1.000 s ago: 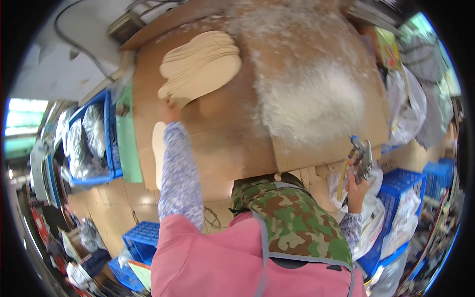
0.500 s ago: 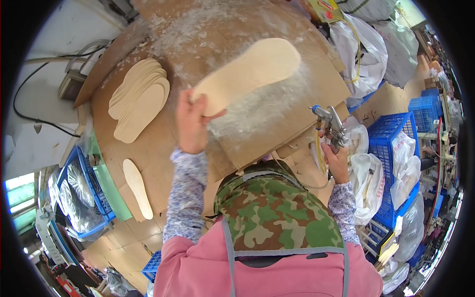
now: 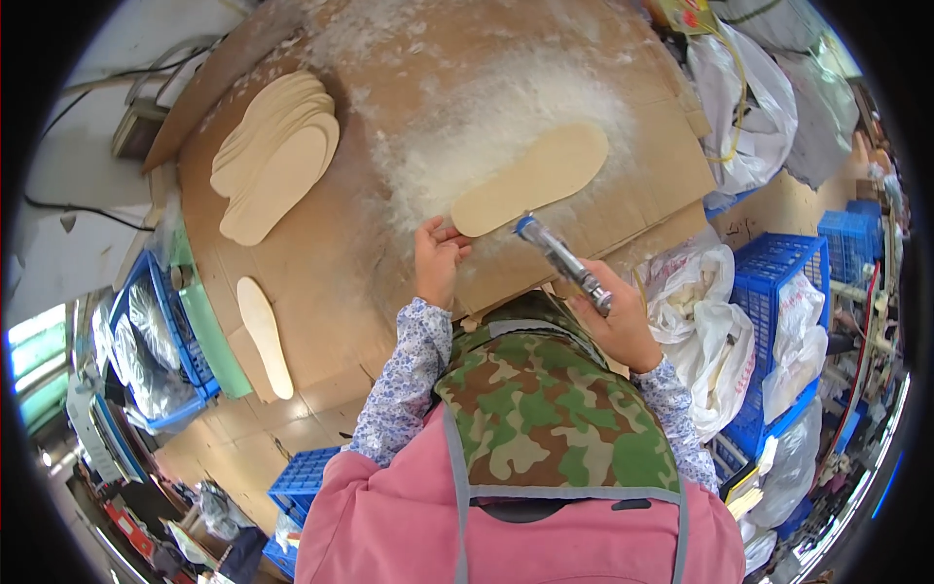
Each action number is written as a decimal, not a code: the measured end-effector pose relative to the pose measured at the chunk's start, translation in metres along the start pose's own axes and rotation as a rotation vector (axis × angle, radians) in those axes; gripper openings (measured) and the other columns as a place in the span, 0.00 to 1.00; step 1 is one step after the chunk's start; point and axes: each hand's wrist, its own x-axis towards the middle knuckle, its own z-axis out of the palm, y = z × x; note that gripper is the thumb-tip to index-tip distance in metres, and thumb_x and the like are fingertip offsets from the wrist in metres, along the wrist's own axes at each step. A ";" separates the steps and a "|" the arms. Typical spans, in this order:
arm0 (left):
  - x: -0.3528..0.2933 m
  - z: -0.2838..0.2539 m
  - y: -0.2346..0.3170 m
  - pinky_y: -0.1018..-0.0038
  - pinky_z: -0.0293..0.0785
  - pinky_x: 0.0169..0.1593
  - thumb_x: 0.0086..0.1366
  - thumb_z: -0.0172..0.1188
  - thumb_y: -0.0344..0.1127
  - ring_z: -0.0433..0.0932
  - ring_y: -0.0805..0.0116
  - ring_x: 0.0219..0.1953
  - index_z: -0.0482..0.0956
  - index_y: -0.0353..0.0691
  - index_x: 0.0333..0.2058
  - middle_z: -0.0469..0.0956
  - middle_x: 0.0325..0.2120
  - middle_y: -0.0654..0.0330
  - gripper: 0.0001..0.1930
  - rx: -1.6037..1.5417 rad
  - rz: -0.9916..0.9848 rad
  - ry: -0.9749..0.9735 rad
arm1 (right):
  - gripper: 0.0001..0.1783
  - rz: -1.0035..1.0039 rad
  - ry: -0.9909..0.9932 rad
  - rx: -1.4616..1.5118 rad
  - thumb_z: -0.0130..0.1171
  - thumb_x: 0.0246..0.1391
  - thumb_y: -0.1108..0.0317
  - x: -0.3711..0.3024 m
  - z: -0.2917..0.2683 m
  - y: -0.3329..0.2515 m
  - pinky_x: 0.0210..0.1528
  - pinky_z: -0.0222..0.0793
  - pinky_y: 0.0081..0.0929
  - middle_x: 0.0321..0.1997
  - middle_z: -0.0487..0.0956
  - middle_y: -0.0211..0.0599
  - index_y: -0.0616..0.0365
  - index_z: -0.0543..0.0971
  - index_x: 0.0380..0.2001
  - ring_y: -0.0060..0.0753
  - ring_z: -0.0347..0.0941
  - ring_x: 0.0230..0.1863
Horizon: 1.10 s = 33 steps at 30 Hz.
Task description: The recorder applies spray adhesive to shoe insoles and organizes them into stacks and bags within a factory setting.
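Note:
A beige insole (image 3: 530, 180) lies on the whitened part of a cardboard-covered table (image 3: 623, 209). At its near-left end is my left hand (image 3: 440, 263), the fingers apart and the fingertips at the insole's edge. My right hand (image 3: 615, 316) is wrapped round a metal spray gun (image 3: 562, 261) with a blue tip, which points toward the insole's near edge. A fanned stack of similar insoles (image 3: 277, 161) sits at the far left of the table. Closer to me on the left lies a narrower, paler insole (image 3: 263, 336).
Blue crates stand on both sides, one at the left (image 3: 199, 365) with plastic-wrapped goods and one at the right (image 3: 769, 282). White plastic bags (image 3: 715, 360) lean near my right arm. A yellow hose (image 3: 741, 97) hangs by bags at the far right.
My left hand has lowered the insole onto the whitened cardboard and loosened its fingers. My right hand has brought the spray gun inward from the right, up to the insole.

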 end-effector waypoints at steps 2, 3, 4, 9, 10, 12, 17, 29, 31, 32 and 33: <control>-0.001 -0.001 -0.001 0.73 0.72 0.45 0.55 0.40 0.19 0.72 0.65 0.41 0.53 0.31 0.55 0.67 0.45 0.47 0.26 -0.039 -0.006 0.024 | 0.20 -0.023 -0.082 0.066 0.56 0.46 0.79 0.007 0.009 -0.008 0.39 0.68 0.32 0.37 0.75 0.47 0.62 0.69 0.46 0.49 0.73 0.38; -0.002 -0.001 -0.001 0.73 0.72 0.46 0.55 0.39 0.19 0.73 0.64 0.41 0.51 0.31 0.56 0.67 0.45 0.47 0.27 -0.071 -0.012 0.026 | 0.20 -0.024 -0.115 0.061 0.56 0.45 0.79 0.009 0.012 -0.009 0.39 0.68 0.32 0.38 0.75 0.49 0.62 0.69 0.45 0.49 0.73 0.39; -0.003 -0.002 -0.001 0.73 0.72 0.46 0.55 0.39 0.19 0.73 0.64 0.41 0.51 0.31 0.56 0.67 0.45 0.47 0.27 -0.079 -0.015 0.042 | 0.20 -0.027 -0.132 0.059 0.56 0.45 0.79 0.011 0.013 -0.010 0.39 0.68 0.32 0.38 0.75 0.49 0.62 0.69 0.45 0.49 0.73 0.39; -0.003 -0.005 -0.003 0.73 0.73 0.46 0.57 0.43 0.21 0.73 0.63 0.43 0.50 0.30 0.57 0.68 0.45 0.46 0.28 -0.137 0.000 0.013 | 0.15 0.006 -0.166 -0.038 0.54 0.52 0.75 0.013 0.012 -0.005 0.40 0.67 0.26 0.33 0.76 0.40 0.62 0.70 0.44 0.34 0.73 0.35; -0.003 -0.006 -0.003 0.73 0.73 0.46 0.57 0.43 0.21 0.73 0.63 0.43 0.50 0.30 0.57 0.68 0.45 0.46 0.28 -0.142 -0.001 0.016 | 0.15 -0.003 -0.150 -0.050 0.54 0.52 0.75 0.013 0.012 -0.004 0.39 0.67 0.26 0.33 0.76 0.39 0.62 0.70 0.44 0.32 0.73 0.34; -0.004 -0.003 0.000 0.73 0.73 0.46 0.57 0.43 0.21 0.72 0.63 0.43 0.51 0.29 0.57 0.68 0.45 0.47 0.27 -0.093 -0.002 0.004 | 0.16 0.020 -0.119 -0.044 0.55 0.49 0.77 0.017 0.008 -0.005 0.39 0.68 0.28 0.33 0.76 0.43 0.62 0.70 0.44 0.40 0.73 0.34; -0.005 -0.002 0.004 0.73 0.74 0.42 0.58 0.42 0.21 0.73 0.66 0.41 0.56 0.30 0.56 0.69 0.46 0.49 0.24 0.005 0.044 -0.029 | 0.16 0.080 -0.022 -0.071 0.54 0.47 0.79 0.024 -0.011 0.004 0.38 0.68 0.27 0.30 0.75 0.41 0.61 0.70 0.43 0.40 0.74 0.33; -0.004 -0.001 0.003 0.75 0.75 0.38 0.60 0.41 0.22 0.74 0.68 0.39 0.60 0.31 0.56 0.69 0.47 0.50 0.23 0.107 0.063 -0.045 | 0.14 0.044 0.202 -0.141 0.53 0.49 0.78 0.043 -0.057 0.031 0.33 0.67 0.27 0.27 0.75 0.43 0.61 0.70 0.42 0.39 0.73 0.28; -0.004 -0.001 0.002 0.75 0.75 0.39 0.58 0.42 0.23 0.74 0.68 0.39 0.60 0.31 0.56 0.70 0.47 0.52 0.24 0.105 0.058 -0.036 | 0.13 0.024 0.255 -0.181 0.54 0.50 0.78 0.046 -0.062 0.040 0.32 0.67 0.27 0.27 0.75 0.43 0.61 0.70 0.41 0.39 0.73 0.28; -0.004 -0.001 0.002 0.75 0.75 0.39 0.58 0.42 0.23 0.74 0.68 0.39 0.60 0.31 0.56 0.70 0.47 0.52 0.24 0.105 0.059 -0.041 | 0.13 0.003 0.298 -0.216 0.54 0.50 0.77 0.046 -0.064 0.044 0.32 0.67 0.28 0.27 0.75 0.44 0.61 0.71 0.41 0.40 0.73 0.28; -0.004 -0.001 0.002 0.75 0.75 0.39 0.59 0.42 0.23 0.74 0.68 0.40 0.60 0.31 0.56 0.70 0.47 0.52 0.24 0.103 0.060 -0.042 | 0.13 0.005 0.303 -0.218 0.54 0.50 0.77 0.046 -0.065 0.049 0.32 0.67 0.28 0.27 0.75 0.44 0.61 0.71 0.41 0.40 0.73 0.28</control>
